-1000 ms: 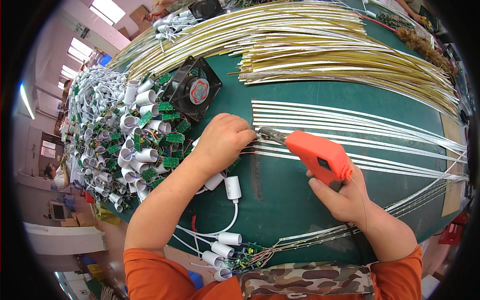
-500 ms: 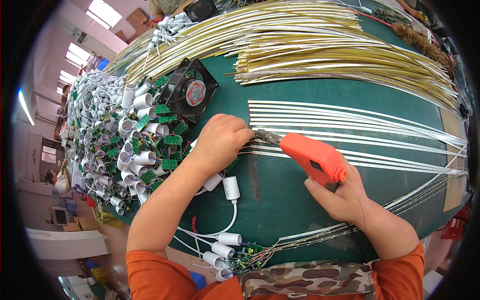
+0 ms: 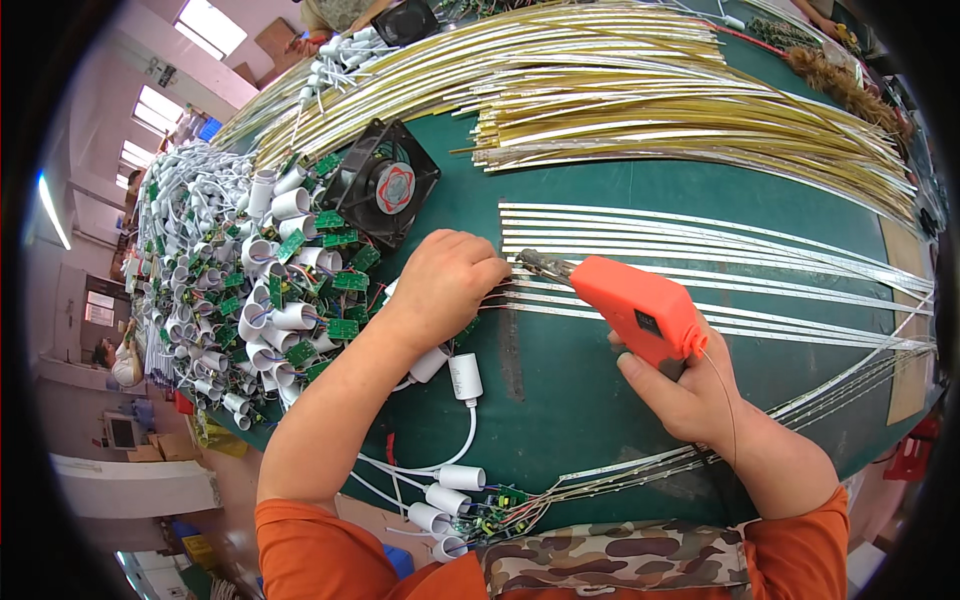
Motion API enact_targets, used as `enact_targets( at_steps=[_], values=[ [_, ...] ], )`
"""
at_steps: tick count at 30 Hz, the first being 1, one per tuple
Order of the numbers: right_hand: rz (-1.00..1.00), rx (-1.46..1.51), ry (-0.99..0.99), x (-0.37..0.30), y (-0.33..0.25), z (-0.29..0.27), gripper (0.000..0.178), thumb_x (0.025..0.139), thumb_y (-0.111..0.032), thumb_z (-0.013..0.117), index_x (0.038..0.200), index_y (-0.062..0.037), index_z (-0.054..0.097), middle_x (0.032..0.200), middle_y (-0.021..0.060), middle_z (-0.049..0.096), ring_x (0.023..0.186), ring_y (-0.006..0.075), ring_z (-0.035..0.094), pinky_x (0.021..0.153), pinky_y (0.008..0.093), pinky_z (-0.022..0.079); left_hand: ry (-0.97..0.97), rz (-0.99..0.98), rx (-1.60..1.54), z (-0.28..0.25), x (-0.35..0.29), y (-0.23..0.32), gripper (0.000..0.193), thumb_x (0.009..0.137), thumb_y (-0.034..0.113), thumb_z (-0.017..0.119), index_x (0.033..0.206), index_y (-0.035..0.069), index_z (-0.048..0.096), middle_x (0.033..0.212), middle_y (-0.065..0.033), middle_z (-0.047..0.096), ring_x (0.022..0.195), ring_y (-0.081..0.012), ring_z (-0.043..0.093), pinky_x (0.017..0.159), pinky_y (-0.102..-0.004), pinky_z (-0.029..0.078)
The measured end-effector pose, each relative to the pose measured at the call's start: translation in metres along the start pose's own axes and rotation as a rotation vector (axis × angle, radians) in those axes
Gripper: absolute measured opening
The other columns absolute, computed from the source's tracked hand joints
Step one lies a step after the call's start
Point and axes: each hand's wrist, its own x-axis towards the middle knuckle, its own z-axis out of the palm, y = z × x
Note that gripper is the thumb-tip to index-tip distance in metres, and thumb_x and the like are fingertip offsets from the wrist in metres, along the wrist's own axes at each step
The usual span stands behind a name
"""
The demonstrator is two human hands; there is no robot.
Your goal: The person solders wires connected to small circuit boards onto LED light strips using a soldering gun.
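My right hand (image 3: 690,395) is wrapped round the grip of an orange soldering gun (image 3: 635,305); a thin wire runs from its rear down past my wrist. Its dark metal tip points left, at the ends of a row of narrow white LED strips (image 3: 600,238) laid side by side. Just left of those ends, my left hand (image 3: 445,285) is closed in a pinch on thin wires (image 3: 492,297). The fingertips are partly hidden behind the hand. Below it lie a white cylindrical housing (image 3: 464,376) with a white cable and a green circuit board.
A heap of white housings with green boards (image 3: 290,270) covers the left side. Behind my left hand stands a black fan (image 3: 385,185). Bundles of yellow and white strips (image 3: 680,110) lie across the back. Finished-looking strips with wires (image 3: 640,465) run along the near edge.
The soldering gun has shifted slightly right and tilted, its tip still near the strip ends. My left hand stays almost in place.
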Motion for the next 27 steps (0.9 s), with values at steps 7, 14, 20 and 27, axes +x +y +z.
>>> enact_targets(
  at_steps=[7, 14, 20, 27],
  values=[
    [0.13, 0.132, 0.054, -0.004, -0.005, -0.001, 0.043, 0.087, -0.007, 0.067, 0.127, 0.0008, 0.055, 0.104, 0.0088, 0.069, 0.096, 0.0155, 0.064, 0.085, 0.0303, 0.051, -0.012, 0.059, 0.009, 0.005, 0.005, -0.004, 0.013, 0.074, 0.009, 0.064, 0.085, 0.009, 0.07, 0.083, -0.0058, 0.067, 0.084, -0.0285, 0.065, 0.077, -0.0416, 0.049],
    [0.214, 0.143, 0.026, -0.006, -0.014, 0.0, 0.042, 0.088, -0.003, 0.062, 0.129, -0.0003, 0.053, 0.11, 0.0078, 0.066, 0.077, 0.0094, 0.061, 0.07, 0.0261, 0.052, -0.014, 0.008, 0.041, -0.008, -0.006, 0.008, 0.013, 0.076, 0.009, 0.065, 0.087, 0.008, 0.071, 0.09, -0.005, 0.067, 0.092, -0.027, 0.065, 0.086, -0.0394, 0.048],
    [0.118, 0.175, 0.08, -0.006, -0.004, -0.005, 0.042, 0.089, -0.005, 0.062, 0.13, -0.0003, 0.053, 0.112, 0.0084, 0.066, 0.077, 0.0096, 0.061, 0.069, 0.0257, 0.052, 0.244, -0.136, 0.292, -0.114, -0.04, 0.02, 0.016, 0.075, 0.011, 0.075, 0.088, 0.006, 0.068, 0.094, -0.0091, 0.066, 0.09, -0.0298, 0.064, 0.08, -0.0427, 0.051],
    [0.098, 0.21, 0.065, -0.007, -0.009, 0.004, 0.043, 0.089, -0.004, 0.062, 0.131, -0.0003, 0.052, 0.112, 0.0088, 0.066, 0.078, 0.0097, 0.061, 0.07, 0.0261, 0.052, 0.171, -0.694, 0.447, -0.144, -0.111, -0.002, 0.031, 0.077, 0.017, 0.08, 0.097, 0.001, 0.061, 0.088, -0.0135, 0.064, 0.084, -0.0343, 0.062, 0.075, -0.0424, 0.049]
  ],
)
